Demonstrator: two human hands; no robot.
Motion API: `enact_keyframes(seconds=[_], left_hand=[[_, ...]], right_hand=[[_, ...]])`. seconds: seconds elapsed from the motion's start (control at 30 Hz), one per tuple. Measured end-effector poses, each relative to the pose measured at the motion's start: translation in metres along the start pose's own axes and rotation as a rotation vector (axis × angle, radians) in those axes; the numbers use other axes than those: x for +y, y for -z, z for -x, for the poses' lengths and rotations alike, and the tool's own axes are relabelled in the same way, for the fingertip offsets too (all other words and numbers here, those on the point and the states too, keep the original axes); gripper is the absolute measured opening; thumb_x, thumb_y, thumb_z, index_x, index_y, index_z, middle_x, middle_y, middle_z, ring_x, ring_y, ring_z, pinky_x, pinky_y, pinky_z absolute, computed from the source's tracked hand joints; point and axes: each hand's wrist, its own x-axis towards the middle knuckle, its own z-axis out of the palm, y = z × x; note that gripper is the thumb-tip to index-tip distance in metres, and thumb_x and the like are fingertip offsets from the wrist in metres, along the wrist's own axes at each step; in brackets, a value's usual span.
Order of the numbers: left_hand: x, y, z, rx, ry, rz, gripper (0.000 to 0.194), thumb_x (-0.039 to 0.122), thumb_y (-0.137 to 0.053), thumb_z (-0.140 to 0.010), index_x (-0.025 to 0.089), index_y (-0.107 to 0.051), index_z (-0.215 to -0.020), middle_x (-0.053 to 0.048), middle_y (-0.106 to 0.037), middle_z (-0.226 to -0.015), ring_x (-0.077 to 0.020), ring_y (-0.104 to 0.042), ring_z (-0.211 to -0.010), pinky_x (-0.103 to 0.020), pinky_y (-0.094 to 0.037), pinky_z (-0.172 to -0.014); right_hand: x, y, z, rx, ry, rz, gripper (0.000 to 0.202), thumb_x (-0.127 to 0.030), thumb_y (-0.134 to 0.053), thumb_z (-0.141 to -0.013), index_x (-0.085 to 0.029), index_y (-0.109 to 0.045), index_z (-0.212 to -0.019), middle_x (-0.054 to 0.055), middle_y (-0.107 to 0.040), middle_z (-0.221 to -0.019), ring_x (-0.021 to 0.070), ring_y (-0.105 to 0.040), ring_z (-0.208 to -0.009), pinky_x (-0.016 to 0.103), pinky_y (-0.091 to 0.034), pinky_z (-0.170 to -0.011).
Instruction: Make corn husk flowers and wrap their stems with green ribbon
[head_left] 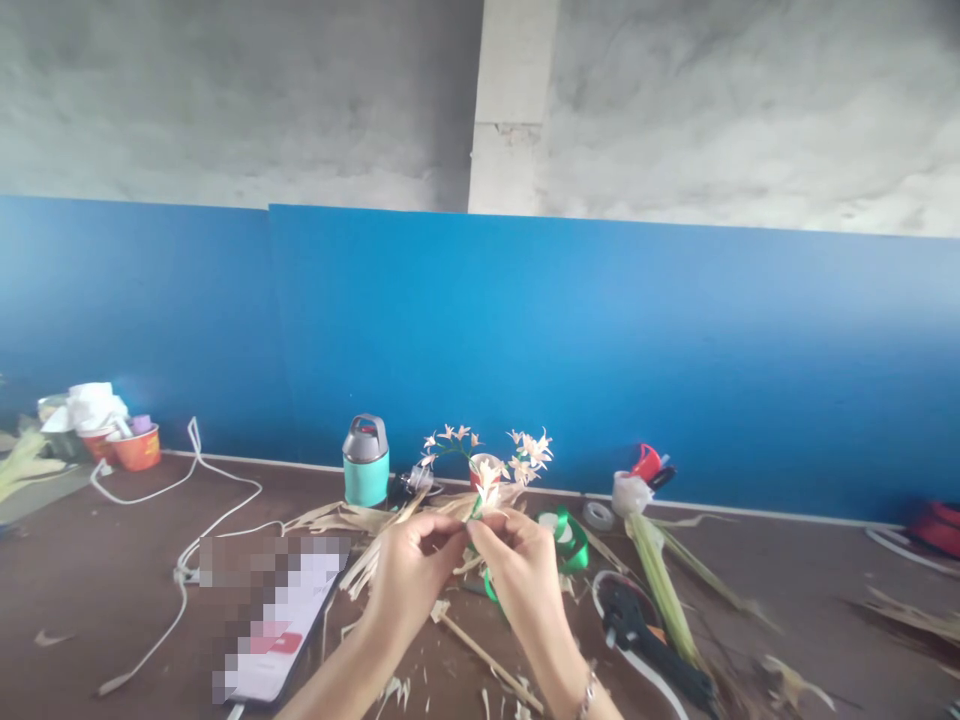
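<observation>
A pale handmade flower (pixel 488 487) on a green stem is held up above the middle of the table. My left hand (pixel 416 565) pinches the stem between thumb and fingertips. Against the same spot, my right hand (pixel 519 565) is closed too, its thumb and forefinger together. Behind the fingers stand sprays of small pale blossoms (pixel 529 455) near a red and white cup (pixel 480 468). Beside my right hand lies a roll of green ribbon (pixel 574 545). Dry husk strips (pixel 341 517) spread out around my hands.
A phone (pixel 289 630) with a white cable (pixel 217 535) lies at the left. A teal flask (pixel 367 465) stands near the blue partition (pixel 600 350). To the right are a black glue gun (pixel 652 640), green husks (pixel 660 580) and a tape roll (pixel 598 515). Red tubs (pixel 139 448) sit far left.
</observation>
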Motion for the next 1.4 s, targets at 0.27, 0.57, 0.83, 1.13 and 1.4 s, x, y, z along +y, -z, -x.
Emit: enact_keyframes(seconds=[0.27, 0.57, 0.83, 1.13, 1.4], left_hand=[[-0.008, -0.003, 0.004, 0.119, -0.312, -0.246, 0.017, 0.026, -0.057, -0.080, 0.019, -0.068, -0.068, -0.003, -0.069, -0.067, -0.0178, -0.061, -0.062, -0.025, -0.045, -0.059], [-0.005, 0.002, -0.001, 0.077, -0.111, -0.072, 0.024, 0.035, -0.059, -0.077, 0.017, -0.064, -0.063, -0.001, -0.063, -0.057, -0.0151, -0.054, -0.052, -0.023, -0.039, -0.049], [0.000, 0.005, -0.004, -0.070, 0.150, 0.334, 0.026, 0.040, -0.068, -0.071, 0.017, -0.058, -0.066, 0.006, -0.051, -0.052, -0.0068, -0.040, -0.042, -0.018, -0.028, -0.041], [0.006, 0.006, -0.003, -0.230, 0.279, 0.504, 0.033, 0.044, -0.073, -0.069, 0.017, -0.054, -0.065, 0.005, -0.051, -0.055, -0.0060, -0.041, -0.045, -0.016, -0.027, -0.039], [0.004, 0.006, -0.002, -0.352, 0.315, 0.667, 0.025, 0.039, -0.073, -0.073, 0.016, -0.063, -0.077, 0.003, -0.053, -0.065, -0.0057, -0.046, -0.053, -0.016, -0.030, -0.043]], right_hand=[[-0.001, -0.004, 0.004, 0.038, -0.001, -0.067, 0.019, -0.024, -0.058, -0.068, -0.017, -0.051, -0.052, -0.004, -0.046, -0.048, 0.0104, -0.037, -0.048, 0.023, -0.034, -0.047], [0.006, 0.002, -0.004, -0.112, 0.089, 0.054, 0.016, -0.031, -0.062, -0.074, -0.015, -0.061, -0.079, 0.004, -0.063, -0.075, 0.0166, -0.058, -0.065, 0.025, -0.048, -0.055], [0.005, 0.009, -0.005, -0.213, 0.194, 0.210, 0.016, -0.033, -0.052, -0.084, -0.018, -0.059, -0.083, 0.005, -0.063, -0.089, 0.0197, -0.059, -0.084, 0.028, -0.049, -0.069], [0.001, 0.015, -0.008, -0.317, 0.178, 0.109, 0.016, -0.028, -0.048, -0.086, -0.018, -0.053, -0.075, 0.000, -0.056, -0.070, 0.0148, -0.053, -0.066, 0.025, -0.043, -0.062], [-0.001, 0.016, -0.006, -0.297, 0.068, -0.031, 0.017, -0.031, -0.053, -0.085, -0.017, -0.056, -0.075, -0.001, -0.055, -0.069, 0.0127, -0.048, -0.064, 0.023, -0.039, -0.058]])
